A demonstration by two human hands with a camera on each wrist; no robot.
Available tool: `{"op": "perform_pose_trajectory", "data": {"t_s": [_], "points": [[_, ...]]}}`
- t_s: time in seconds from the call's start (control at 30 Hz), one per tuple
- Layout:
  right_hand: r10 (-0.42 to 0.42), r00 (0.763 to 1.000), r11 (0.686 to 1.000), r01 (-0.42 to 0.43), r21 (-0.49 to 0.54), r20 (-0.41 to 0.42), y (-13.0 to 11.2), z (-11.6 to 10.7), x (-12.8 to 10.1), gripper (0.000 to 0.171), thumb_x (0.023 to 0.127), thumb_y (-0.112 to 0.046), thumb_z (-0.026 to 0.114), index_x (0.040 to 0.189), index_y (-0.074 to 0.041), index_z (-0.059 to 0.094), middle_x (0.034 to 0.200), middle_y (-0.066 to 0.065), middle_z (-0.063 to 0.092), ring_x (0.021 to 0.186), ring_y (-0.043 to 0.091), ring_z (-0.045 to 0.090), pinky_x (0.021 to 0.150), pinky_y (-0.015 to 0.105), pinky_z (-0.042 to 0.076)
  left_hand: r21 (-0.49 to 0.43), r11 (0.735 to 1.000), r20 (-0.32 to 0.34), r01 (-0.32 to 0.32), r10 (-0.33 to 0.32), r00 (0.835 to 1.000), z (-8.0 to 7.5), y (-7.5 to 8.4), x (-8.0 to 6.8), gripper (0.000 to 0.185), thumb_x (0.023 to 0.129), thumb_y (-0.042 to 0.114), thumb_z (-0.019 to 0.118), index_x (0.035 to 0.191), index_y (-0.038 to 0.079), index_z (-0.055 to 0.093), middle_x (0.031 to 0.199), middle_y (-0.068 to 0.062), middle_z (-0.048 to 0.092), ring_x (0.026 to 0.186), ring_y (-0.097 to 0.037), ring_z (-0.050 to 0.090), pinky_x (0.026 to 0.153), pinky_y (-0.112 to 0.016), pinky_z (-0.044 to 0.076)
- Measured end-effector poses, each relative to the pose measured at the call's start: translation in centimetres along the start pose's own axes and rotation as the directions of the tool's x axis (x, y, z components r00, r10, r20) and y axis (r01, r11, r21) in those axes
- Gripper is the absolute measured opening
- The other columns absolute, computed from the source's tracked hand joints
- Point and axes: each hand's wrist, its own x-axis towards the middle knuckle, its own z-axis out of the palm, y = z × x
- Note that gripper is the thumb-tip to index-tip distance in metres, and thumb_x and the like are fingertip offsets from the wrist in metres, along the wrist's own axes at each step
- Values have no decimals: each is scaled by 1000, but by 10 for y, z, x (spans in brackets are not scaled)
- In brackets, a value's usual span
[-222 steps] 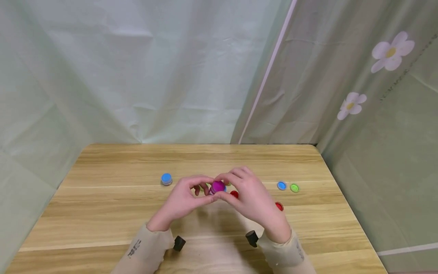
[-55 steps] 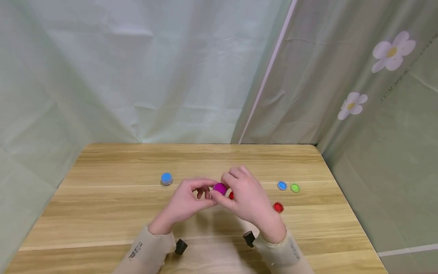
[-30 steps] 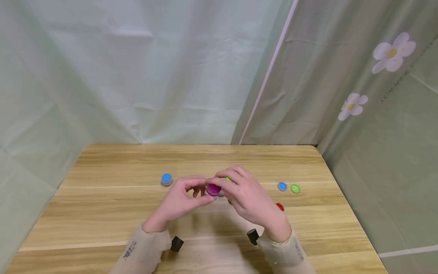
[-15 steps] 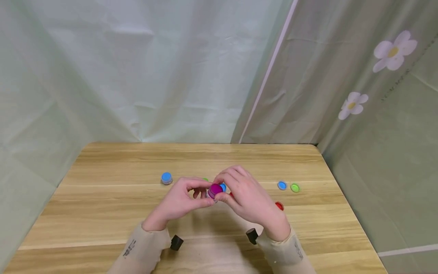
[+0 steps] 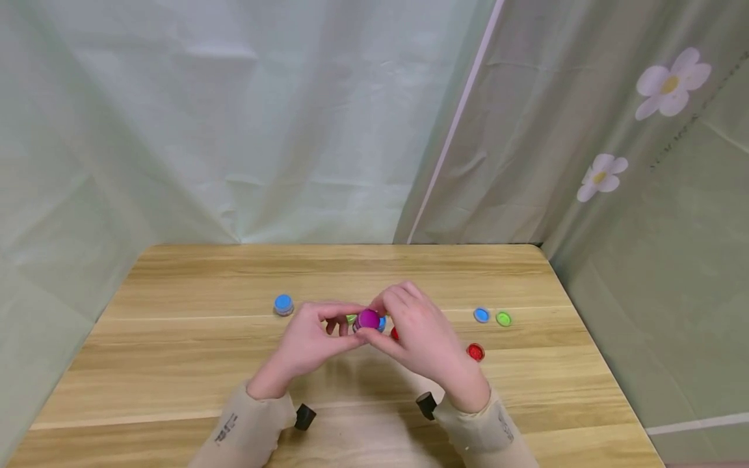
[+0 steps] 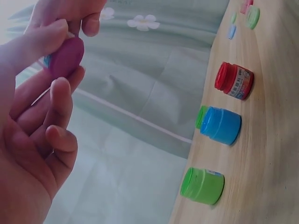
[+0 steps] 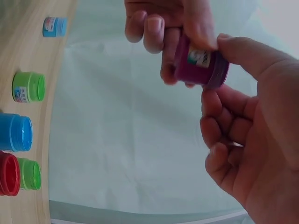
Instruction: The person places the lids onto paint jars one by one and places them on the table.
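Note:
Both hands hold a small purple paint jar (image 5: pixel 368 319) above the middle of the table. My left hand (image 5: pixel 307 341) grips the jar's body, thumb across its label, as the right wrist view shows. With thumb and fingertips, my right hand (image 5: pixel 424 335) pinches the purple lid (image 7: pixel 219 70) at its edge. The lid sits on the jar. Below and beyond the hands stand lidless paint jars: a red jar (image 6: pixel 240 84), a blue jar (image 6: pixel 223 126), a green jar (image 6: pixel 205 185) and another green jar (image 6: pixel 201 116) partly behind the blue one. The head view mostly hides them behind the hands.
A lidded blue jar (image 5: pixel 283 304) stands left of the hands. On the right lie a blue lid (image 5: pixel 482 315), a green lid (image 5: pixel 504 318) and a red lid (image 5: pixel 476 352). A pale curtain (image 5: pixel 304 130) hangs behind the wooden table (image 5: pixel 193 279).
Both hands keep hold of the purple jar throughout, shifting it slightly. A second ago my right fingers reached over the lid; now they pinch its side, and my right wrist has turned, uncovering the red lid.

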Motion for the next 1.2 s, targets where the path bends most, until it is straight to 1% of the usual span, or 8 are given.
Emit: {"op": "perform_pose_trajectory", "data": {"t_s": [0.13,0.3,0.5,0.67,0.77,0.97,1.07,1.2], "points": [[34,999,999,-36,-29,-37,-1,3,0,35,96,-46,81,98,-14,64,88,-7,61,90,14,53,77,28,50,18,1000,-21,1,0,1000,3,1,0,32,84,11,93,114,15,84,99,6,80,68,-15,64,57,-24,40],[87,995,995,-89,-51,-49,-2,6,1,34,93,-41,81,89,-17,58,78,-11,53,77,11,46,64,24,43,45,999,-21,-3,4,1000,8,1,0,32,83,8,92,114,14,84,96,7,79,66,-13,62,55,-23,41],[113,991,991,-117,-58,-68,-4,9,2,33,92,-39,80,86,-16,57,73,-13,50,73,10,44,60,24,40,77,997,-53,-5,9,999,11,2,0,33,82,5,92,114,13,84,91,5,78,65,-11,63,54,-25,42],[153,983,986,-159,-54,-101,-7,11,2,35,91,-40,81,85,-15,57,70,-13,51,71,10,44,59,25,39,112,992,-99,-50,61,993,14,3,-1,33,81,4,92,113,11,84,92,5,78,62,-10,62,52,-28,44],[187,976,979,-194,-56,-112,-9,12,1,35,91,-40,80,85,-15,56,69,-10,53,71,10,44,59,26,39,121,990,-123,-78,93,988,16,2,-2,35,80,2,93,114,9,84,93,3,79,59,-9,59,49,-27,43],[217,966,971,-229,-76,-138,-11,16,1,35,92,-39,80,85,-17,54,68,-11,51,70,11,45,57,25,38,137,987,-170,-85,108,980,18,0,-2,37,79,0,92,114,8,84,91,1,78,55,-6,53,45,-23,38],[231,963,967,-243,-79,-142,-13,17,2,35,92,-39,80,85,-17,54,68,-12,49,70,10,45,56,24,38,150,986,-183,-78,105,977,19,0,-3,35,80,2,92,114,9,84,83,5,75,55,-6,53,45,-23,38],[242,959,965,-254,-69,-148,-16,16,2,35,93,-40,81,89,-14,58,68,-12,49,67,9,45,51,23,38,149,988,-195,-46,75,978,19,0,-3,35,81,7,93,114,13,84,68,8,63,55,-8,52,45,-24,36]]}}
